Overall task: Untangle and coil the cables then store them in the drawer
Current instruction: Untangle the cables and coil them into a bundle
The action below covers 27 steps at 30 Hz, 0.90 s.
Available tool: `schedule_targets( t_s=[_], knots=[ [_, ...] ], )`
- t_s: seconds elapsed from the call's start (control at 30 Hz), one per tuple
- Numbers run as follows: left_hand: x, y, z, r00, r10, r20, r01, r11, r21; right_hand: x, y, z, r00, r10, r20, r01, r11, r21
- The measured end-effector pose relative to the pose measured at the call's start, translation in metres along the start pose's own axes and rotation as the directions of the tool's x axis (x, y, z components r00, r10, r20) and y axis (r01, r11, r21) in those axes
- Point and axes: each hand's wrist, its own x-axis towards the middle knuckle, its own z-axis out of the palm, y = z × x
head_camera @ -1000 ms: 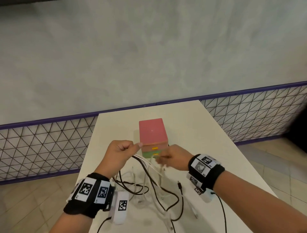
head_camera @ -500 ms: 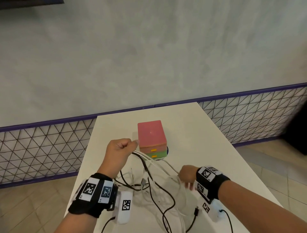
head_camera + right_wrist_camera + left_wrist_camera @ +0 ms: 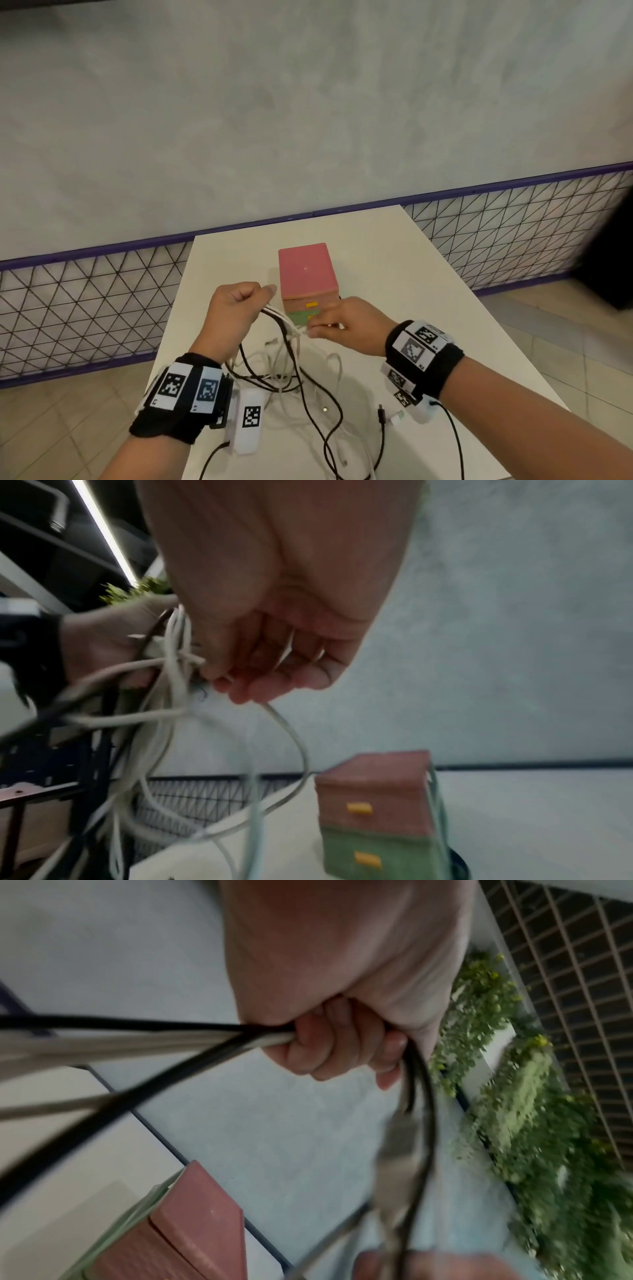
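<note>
The left hand (image 3: 236, 308) is clenching a bunch of cables (image 3: 291, 373), white and black together, in a closed fist raised above the table (image 3: 428, 291) near its left edge; the left wrist view is showing the fingers (image 3: 322, 1047) curling fully round the strands. From that fist the strands are running rightward and slightly down to the right hand (image 3: 346, 325), which is pinching a white cable (image 3: 294, 327) between thumb and fingertips (image 3: 246, 688), the remaining fingers loosely curled. The short span between the two hands is lying roughly parallel to the table's near edge, and the right hand is the nearer to the crossing point. Below both hands the rest of the cables are hanging and spreading in loose loops toward the near edge, still tangled. The drawer unit (image 3: 306, 277), pink above green, is standing just behind the hands at mid-table, both drawers appearing closed. Judgement: untangling is at an early stage; the next pull should be drawing the white cable rightward, away from the fist.
</note>
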Motion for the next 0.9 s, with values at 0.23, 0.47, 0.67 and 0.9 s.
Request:
schedule_targets(
  t_s=[0.23,0.47,0.67,0.9],
  knots=[
    [-0.003,0.003,0.013,0.997,-0.019,-0.068,0.021,1.0,0.024,-0.019,0.03,0.034,0.929,0.369,0.023,-0.367,0.929,-0.052],
    [0.01,0.018,-0.012,0.993,-0.011,-0.116,0.018,0.998,0.065,-0.05,0.091,0.035,0.613,0.787,0.074,-0.786,0.617,-0.04],
    [0.006,0.014,0.028,0.998,0.066,-0.009,-0.062,0.973,0.221,0.003,-0.027,-0.024,0.904,0.395,-0.164,-0.243,0.789,0.565],
    [0.023,0.039,0.013,0.966,0.107,-0.234,-0.069,0.984,0.164,-0.003,-0.034,-0.006,0.94,0.308,0.145,-0.301,0.551,0.779]
  ],
)
